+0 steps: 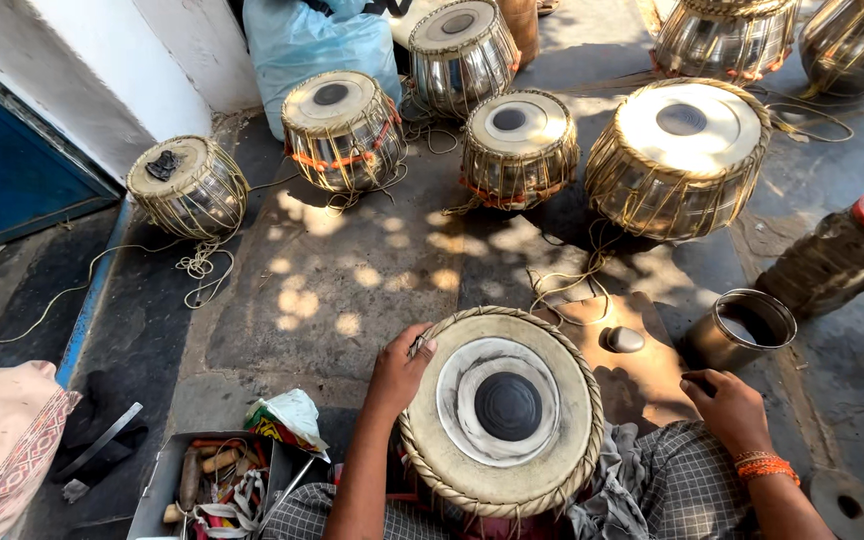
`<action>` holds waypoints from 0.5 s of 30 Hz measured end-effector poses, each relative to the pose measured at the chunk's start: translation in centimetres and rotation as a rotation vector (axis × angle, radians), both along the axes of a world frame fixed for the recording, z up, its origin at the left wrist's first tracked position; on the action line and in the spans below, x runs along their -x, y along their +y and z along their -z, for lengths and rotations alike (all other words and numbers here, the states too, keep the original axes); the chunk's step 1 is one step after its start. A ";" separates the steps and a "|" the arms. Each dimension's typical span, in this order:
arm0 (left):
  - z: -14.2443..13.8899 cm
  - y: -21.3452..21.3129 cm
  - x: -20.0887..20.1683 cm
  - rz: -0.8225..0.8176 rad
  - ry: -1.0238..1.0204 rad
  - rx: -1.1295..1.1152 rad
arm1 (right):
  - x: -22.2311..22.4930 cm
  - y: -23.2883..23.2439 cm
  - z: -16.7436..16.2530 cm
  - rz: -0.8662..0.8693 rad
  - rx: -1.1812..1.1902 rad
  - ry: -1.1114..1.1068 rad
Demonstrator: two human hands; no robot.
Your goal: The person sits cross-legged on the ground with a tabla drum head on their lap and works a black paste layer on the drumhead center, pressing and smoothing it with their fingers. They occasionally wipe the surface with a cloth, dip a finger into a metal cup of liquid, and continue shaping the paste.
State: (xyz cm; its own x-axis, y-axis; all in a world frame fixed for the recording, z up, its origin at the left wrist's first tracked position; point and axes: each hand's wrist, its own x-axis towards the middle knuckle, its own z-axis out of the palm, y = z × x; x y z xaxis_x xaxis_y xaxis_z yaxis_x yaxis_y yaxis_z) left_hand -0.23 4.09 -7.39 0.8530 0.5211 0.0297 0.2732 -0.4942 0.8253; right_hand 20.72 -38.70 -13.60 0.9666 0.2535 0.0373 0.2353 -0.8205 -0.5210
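seven metal-bodied drums stand on the far ground: five across the middle and two cut off at the far right edge. an eighth, the drum [501, 412] with the black centre spot, rests near, on the person's lap. one smooth stone [624, 339] lies on a brown board just right of it. a steel cup [740, 328] further right shows only a dark inside. a red-capped bottle [840, 255] lies tilted beyond it. the open tool box [214, 485] at near left holds wooden-handled tools and cords. the left hand [399, 371] curls over the drum's braided rim, gripping it. the right hand [729, 407], loosely curled, touches the board, holding nothing visible.
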 end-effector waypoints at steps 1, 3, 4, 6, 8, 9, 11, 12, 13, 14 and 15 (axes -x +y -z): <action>-0.5 0.2 -0.3 0.020 0.096 -0.028 | 0.1 0.0 -0.1 0.005 -0.007 0.006; -2.4 0.6 -1.3 0.063 0.289 -0.085 | 0.3 0.1 -0.2 -0.004 -0.007 -0.015; -3.8 0.6 -1.9 0.061 0.195 -0.118 | 0.4 0.2 -0.3 -0.016 0.004 -0.040; -7.2 0.1 -3.5 0.063 0.004 -0.184 | 0.6 0.4 -0.4 -0.032 0.029 -0.061; -11.4 -1.4 -5.0 0.136 0.130 -0.060 | 0.7 0.7 -0.7 -0.030 0.055 -0.047; -13.6 -2.8 -5.8 0.287 0.110 -0.031 | 0.8 0.7 -0.9 -0.014 0.043 -0.033; -17.7 -6.4 -7.3 0.596 0.049 -0.002 | 0.9 0.9 -1.4 0.001 0.026 0.007; -19.7 -8.5 -8.2 0.753 0.002 -0.008 | 1.1 1.0 -1.7 -0.010 0.040 0.005; -21.5 -10.6 -9.4 0.897 -0.059 0.038 | 1.2 1.0 -1.9 -0.021 0.053 -0.004; -23.1 -13.0 -10.5 0.989 -0.130 0.061 | 1.3 1.1 -2.1 -0.033 0.066 -0.012; -24.5 -15.1 -11.6 1.034 -0.133 0.049 | 1.5 1.1 -2.4 -0.023 0.048 -0.004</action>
